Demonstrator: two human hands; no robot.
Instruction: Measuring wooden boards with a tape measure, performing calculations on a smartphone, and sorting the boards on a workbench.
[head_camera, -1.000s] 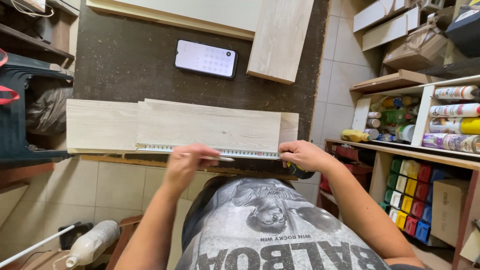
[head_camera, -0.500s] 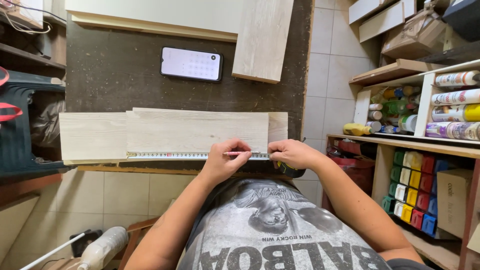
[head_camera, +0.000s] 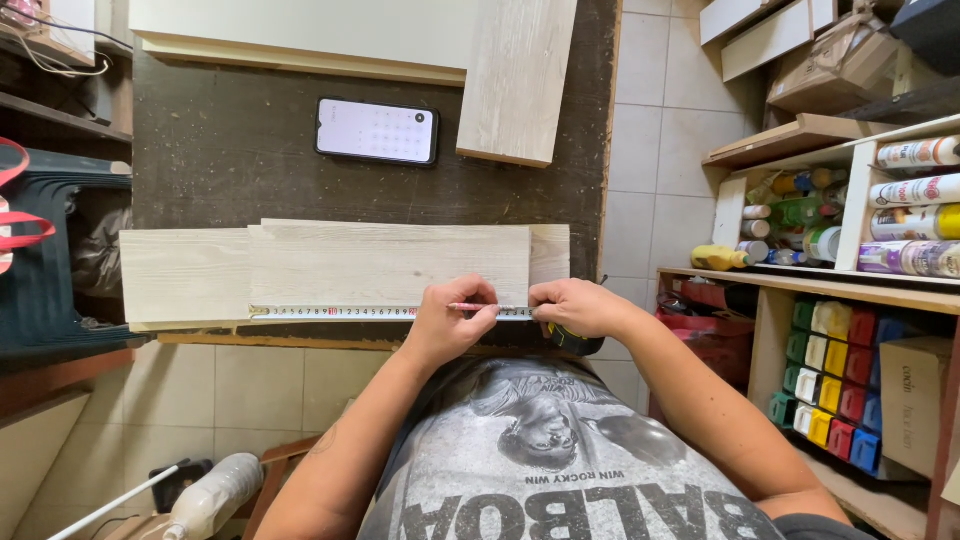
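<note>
While the tape measure (head_camera: 340, 312) lies stretched along the near edge of the pale wood board (head_camera: 390, 262), the left hand (head_camera: 452, 322) pinches a pencil (head_camera: 478, 307) and rests its tip on the tape near the board's right end. Just right of that spot, the right hand (head_camera: 570, 305) closes on the tape's dark case (head_camera: 578, 342), which hangs off the edge of the counter (head_camera: 250, 150). Under the board, a longer board of the same pale wood (head_camera: 180, 275) sticks out to its left. Beyond the board, on the dark counter, a phone (head_camera: 377, 130) lies with its screen lit, and another pale plank (head_camera: 515, 75) lies just right of the phone.
</note>
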